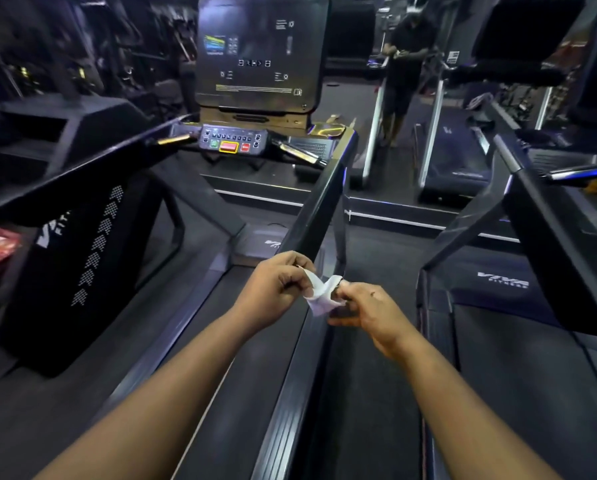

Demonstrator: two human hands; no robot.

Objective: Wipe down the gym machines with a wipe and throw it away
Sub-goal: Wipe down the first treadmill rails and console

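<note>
Two hands hold one small white wipe [319, 295] in the air, above the edge of the treadmill [255, 341] and just below the end of its right handrail [319, 209]. The left hand [272, 289] pinches the upper corner with curled fingers, and the right hand [366, 310] pinches the other side, so the wipe is twisted between them. It looks thin, soft and very light, probably damp; I think it can tear or fold up if pulled hard. Better to open it flat and hold it by the middle under the fingers for wiping. On the motor covers the white logo reads "VIVA FITNESS". The console [234, 142] has coloured buttons, but their labels are too small to read.
</note>
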